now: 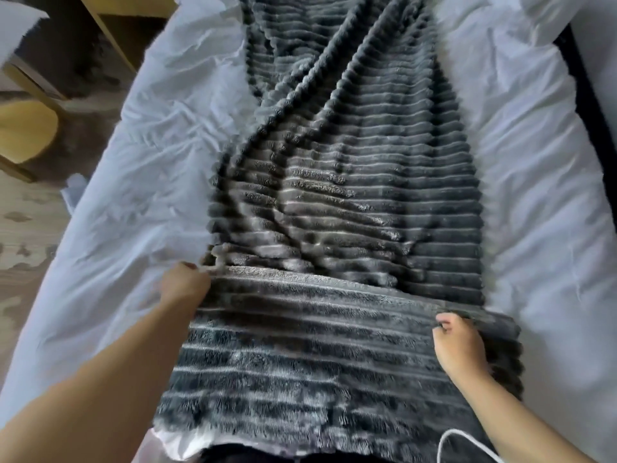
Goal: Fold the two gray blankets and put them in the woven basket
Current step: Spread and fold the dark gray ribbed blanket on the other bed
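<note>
Left hand pinches the blanket at its left edge; right hand is closed on the right edge. Near end lifted, folded over. Rest lies rumpled lengthwise on the white sheet. Chair at left.

Ribbed gray blanket, rumpled lengthwise

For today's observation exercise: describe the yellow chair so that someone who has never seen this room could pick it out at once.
Start at the white bed sheet that fills the middle of the view, where the gray blanket lies. Look off the sheet's left edge to the wooden floor. There stands the yellow chair, only partly in view, the one bright yellow thing among whites, grays and browns.
</note>
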The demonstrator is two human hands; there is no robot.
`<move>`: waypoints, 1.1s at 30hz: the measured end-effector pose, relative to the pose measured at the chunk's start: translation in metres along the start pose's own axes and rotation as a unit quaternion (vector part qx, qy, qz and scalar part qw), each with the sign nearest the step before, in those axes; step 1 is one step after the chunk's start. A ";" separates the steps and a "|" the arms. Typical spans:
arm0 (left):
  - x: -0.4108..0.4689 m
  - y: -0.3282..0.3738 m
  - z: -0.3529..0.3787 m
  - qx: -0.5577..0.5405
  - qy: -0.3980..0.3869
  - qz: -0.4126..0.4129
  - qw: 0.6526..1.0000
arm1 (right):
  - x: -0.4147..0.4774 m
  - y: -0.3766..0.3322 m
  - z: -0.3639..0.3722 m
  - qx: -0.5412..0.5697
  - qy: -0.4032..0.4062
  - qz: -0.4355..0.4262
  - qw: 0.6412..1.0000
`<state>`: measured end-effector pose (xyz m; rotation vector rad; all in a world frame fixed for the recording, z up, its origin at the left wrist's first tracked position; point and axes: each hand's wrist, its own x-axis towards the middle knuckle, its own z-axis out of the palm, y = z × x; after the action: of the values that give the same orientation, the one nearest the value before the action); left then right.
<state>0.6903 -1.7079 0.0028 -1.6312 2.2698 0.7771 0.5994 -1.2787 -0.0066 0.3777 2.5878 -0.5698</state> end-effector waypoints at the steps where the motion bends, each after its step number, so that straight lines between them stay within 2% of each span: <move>1: -0.015 -0.010 0.004 0.018 -0.019 0.013 1.000 | -0.013 0.008 0.000 0.007 -0.010 0.007 1.000; 5: -0.086 -0.063 0.015 0.065 -0.077 0.008 0.995 | -0.071 0.044 0.007 0.035 -0.084 0.091 0.992; 8: -0.130 -0.109 0.020 0.049 -0.081 -0.025 0.995 | -0.112 0.076 0.020 0.101 -0.113 0.157 0.976; 10: -0.151 -0.137 0.025 0.006 -0.061 -0.087 0.994 | -0.136 0.096 0.032 0.149 -0.123 0.230 0.954; 12: -0.164 -0.165 0.032 -0.099 -0.055 -0.188 0.976 | -0.151 0.113 0.046 0.245 -0.122 0.331 0.903; 13: -0.169 -0.174 0.037 -0.183 -0.070 -0.246 0.949 | -0.157 0.118 0.052 0.310 -0.132 0.379 0.862; 14: -0.171 -0.181 0.043 -0.274 -0.104 -0.304 0.906 | -0.161 0.124 0.057 0.384 -0.144 0.411 0.814; 15: -0.172 -0.185 0.048 -0.363 -0.143 -0.353 0.850 | -0.161 0.131 0.063 0.463 -0.144 0.432 0.761; 17: -0.169 -0.184 0.056 -0.539 -0.197 -0.379 0.726 | -0.157 0.140 0.067 0.620 -0.112 0.427 0.648; 18: -0.166 -0.180 0.058 -0.589 -0.203 -0.368 0.691 | -0.153 0.140 0.066 0.669 -0.091 0.411 0.612; 19: -0.163 -0.174 0.058 -0.607 -0.203 -0.350 0.684 | -0.147 0.136 0.062 0.692 -0.072 0.399 0.596; 20: -0.161 -0.168 0.057 -0.603 -0.199 -0.334 0.697 | -0.140 0.129 0.057 0.698 -0.056 0.394 0.595; 22: -0.156 -0.154 0.051 -0.570 -0.166 -0.313 0.741 | -0.130 0.110 0.042 0.688 -0.046 0.376 0.619; 23: -0.154 -0.144 0.044 -0.571 -0.160 -0.304 0.745 | -0.126 0.098 0.031 0.686 -0.051 0.362 0.629; 24: -0.152 -0.132 0.033 -0.595 -0.161 -0.299 0.729 | -0.124 0.084 0.017 0.686 -0.052 0.342 0.640; 27: -0.150 -0.081 -0.018 -0.692 -0.180 -0.276 0.642 | -0.119 0.031 -0.046 0.715 -0.034 0.253 0.650; 33: -0.181 0.028 -0.159 -0.794 -0.228 0.001 0.563 | -0.144 -0.054 -0.198 0.801 0.013 0.029 0.598</move>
<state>0.7446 -1.6432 0.2297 -1.2587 0.7185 3.2314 0.6290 -1.2594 0.2416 0.9182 1.2252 -2.6932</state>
